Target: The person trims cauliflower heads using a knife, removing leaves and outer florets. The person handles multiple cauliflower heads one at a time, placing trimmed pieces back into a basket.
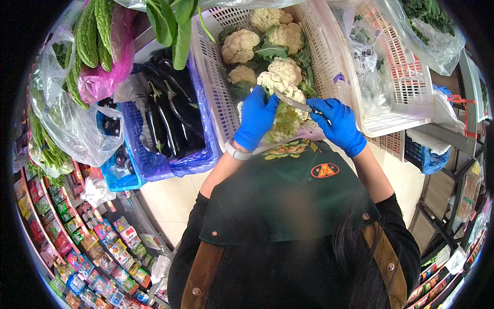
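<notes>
Both my hands wear blue gloves over the near end of a white perforated plastic crate (335, 50) that holds several cauliflower heads (240, 46). My left hand (257, 117) grips a piece of cauliflower (270, 82) by its stem side, fingertips tucked under the florets. In my right hand (337, 121) is a knife with a curved metal blade (291, 102); its handle is mostly hidden by my fingers. The blade points left and its tip is beside the held piece. Below the blade lie more cauliflower and pale green leaves (286, 123).
Left of the crate stands a purple-lined basket (173, 168) of eggplants (162, 116), with bitter melons (88, 38) in bags above it. Another white basket (413, 77) with plastic bags stands at the right. Shelves of packaged goods (100, 258) fill the lower left.
</notes>
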`<state>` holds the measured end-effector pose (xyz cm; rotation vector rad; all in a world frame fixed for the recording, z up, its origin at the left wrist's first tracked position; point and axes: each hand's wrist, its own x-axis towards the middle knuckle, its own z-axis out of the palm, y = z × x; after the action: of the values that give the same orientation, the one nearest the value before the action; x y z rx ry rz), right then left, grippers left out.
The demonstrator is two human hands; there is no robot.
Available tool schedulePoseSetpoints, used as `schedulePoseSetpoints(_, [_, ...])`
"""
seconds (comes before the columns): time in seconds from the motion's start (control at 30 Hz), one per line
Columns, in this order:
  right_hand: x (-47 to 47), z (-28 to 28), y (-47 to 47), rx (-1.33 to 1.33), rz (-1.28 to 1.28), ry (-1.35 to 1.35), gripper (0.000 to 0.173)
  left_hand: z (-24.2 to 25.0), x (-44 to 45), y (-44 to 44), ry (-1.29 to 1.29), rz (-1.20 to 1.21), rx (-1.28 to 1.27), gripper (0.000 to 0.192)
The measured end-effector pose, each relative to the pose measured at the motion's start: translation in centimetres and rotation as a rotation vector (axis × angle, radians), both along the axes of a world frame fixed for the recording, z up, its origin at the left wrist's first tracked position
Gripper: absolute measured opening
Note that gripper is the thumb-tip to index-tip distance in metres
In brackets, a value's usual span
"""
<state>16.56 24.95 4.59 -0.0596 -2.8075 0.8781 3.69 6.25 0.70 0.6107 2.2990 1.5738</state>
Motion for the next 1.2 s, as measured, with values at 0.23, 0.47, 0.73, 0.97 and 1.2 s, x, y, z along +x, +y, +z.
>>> schedulePoseSetpoints(0.23, [0.3,0.1,0.3,-0.049,-0.036,-0.013,0.028,-1.7,-0.2,-0.1,-0.071,0.011,0.127,0.031])
schedulePoseSetpoints(0.47, [-0.2,-0.2,0.5,-0.035,-0.006,-0.022,0.028,-0.9,0.2,0.1,-0.064,-0.032,0.114,0.033])
schedulePoseSetpoints(0.73, [-0.1,-0.6,1.5,0.051,-0.025,0.006,0.028,-1.0,0.4,0.0,-0.082,-0.008,0.141,0.036])
schedulePoseSetpoints(0.97, [0.3,-3.0,4.7,0.240,-0.045,0.006,0.025,0.0,0.3,-0.5,-0.061,-0.017,0.094,0.036])
schedulePoseSetpoints(1.2, [-0.1,0.5,3.1,-0.002,-0.013,0.016,0.027,1.8,-0.4,-0.7,0.047,-0.043,-0.089,0.035])
